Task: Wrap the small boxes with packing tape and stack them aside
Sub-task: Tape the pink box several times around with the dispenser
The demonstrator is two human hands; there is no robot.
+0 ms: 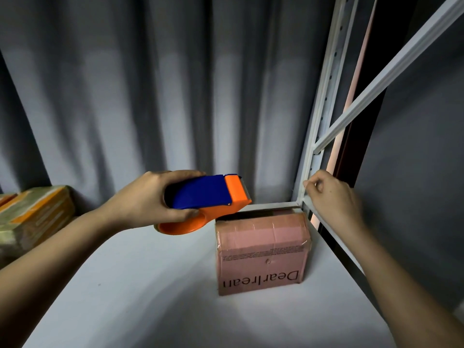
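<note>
Pink box (262,249) near 5 o'clock on shelf (150,285), tape bands across top, wrap seemingly near done. Left hand (150,199) grip clamped on tape dispenser (208,204). Right hand (331,194) pinched, apparently on tape end. Wrapped boxes (32,217) stacked 9 o'clock.

Tape dispenser (208,199): smooth blue/orange plastic. Pink box (262,254): cardboard under glossy tape. Shelf (150,285): matt white. Frame (324,101): painted white, looks metal. Curtain (150,84): grey cloth.

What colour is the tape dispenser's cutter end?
Orange, on the tape dispenser; the head view shows it.
</note>
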